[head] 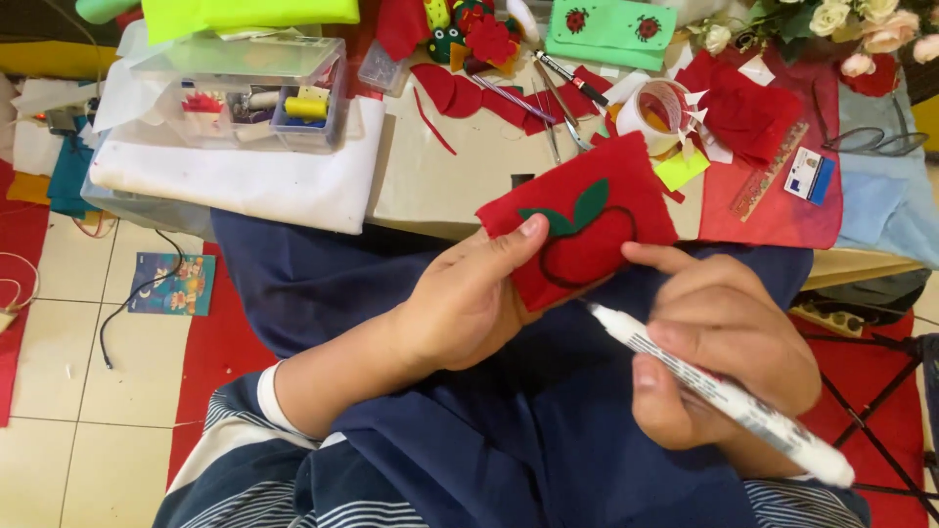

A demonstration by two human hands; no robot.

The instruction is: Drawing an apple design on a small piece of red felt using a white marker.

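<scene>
My left hand point(468, 298) holds a red felt piece point(587, 220) by its lower left edge, thumb pressed on its face. The felt carries two green leaves and a dark drawn apple outline. My right hand point(724, 342) grips a white marker pen point(719, 391), its tip pointing up-left just below the felt's lower edge. The right index finger touches the felt's right edge. Both hands are over my lap, which is covered in dark blue cloth.
A low table point(440, 186) ahead holds a clear plastic box point(245, 93) of sewing bits, folded white cloth point(245, 176), scissors point(562, 112), a tape roll point(657, 108), red felt scraps point(748, 112), a green ladybird pouch point(611, 29) and flowers point(861, 24). A cable lies on the tiled floor at left.
</scene>
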